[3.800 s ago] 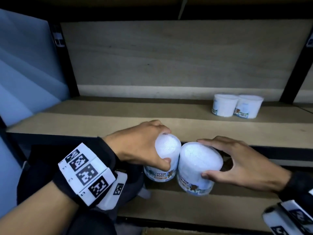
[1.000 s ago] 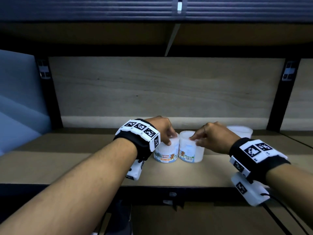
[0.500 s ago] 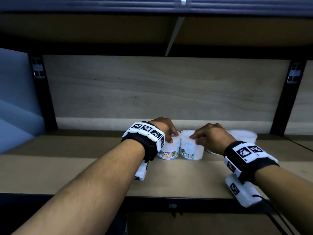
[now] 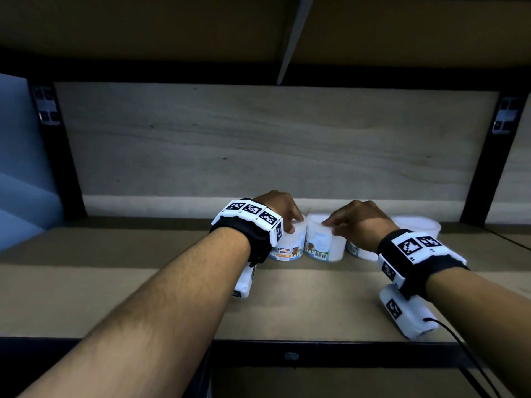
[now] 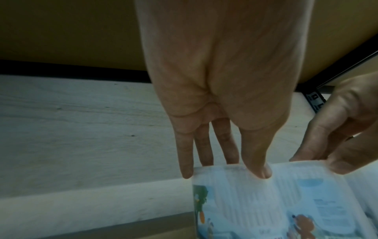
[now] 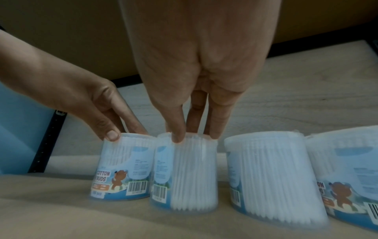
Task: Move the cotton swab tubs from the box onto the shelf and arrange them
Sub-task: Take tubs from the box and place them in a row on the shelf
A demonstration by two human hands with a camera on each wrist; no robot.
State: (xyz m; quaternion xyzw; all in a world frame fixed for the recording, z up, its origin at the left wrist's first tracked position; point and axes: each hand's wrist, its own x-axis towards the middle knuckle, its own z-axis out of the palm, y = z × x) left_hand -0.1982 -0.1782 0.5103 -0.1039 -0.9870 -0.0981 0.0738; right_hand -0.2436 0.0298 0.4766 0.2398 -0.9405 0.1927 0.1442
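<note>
Where the shelf (image 4: 178, 294) runs back to its pale wood panel (image 4: 258, 145), four cotton swab tubs stand in one row, all upright. Counted from the left in the right wrist view: first tub (image 6: 122, 168), second tub (image 6: 184, 174), third tub (image 6: 272, 177), fourth tub (image 6: 347, 186). The first and second stand just beside each other; the third sits a little apart from the second.

Hands, two. The left hand (image 4: 275, 209) pinches the top rim of the first tub between thumb and fingertips, a narrow grip from above. The right hand (image 4: 359, 225) pinches the top rim of the second tub the same way, fingers pointing down onto the lid edge.

Wrist bands, two, black with white tiles of square black-and-white markers: left band (image 4: 250, 222), right band (image 4: 413, 254).

By view: the head view shows only three tubs clearly, the right hand and wrist hiding most of the third. The right wrist view alone shows all four, the packed white swab sticks through the clear walls, and barcodes. The left wrist view shows just the first tub's label and the neighbouring fingers; it is blurred.

Writing: "COTTON BUDS" beside a brown cartoon bear on a blue band, legible on the first tub; partly legible on the fourth. Smaller print is unreadable.
</note>
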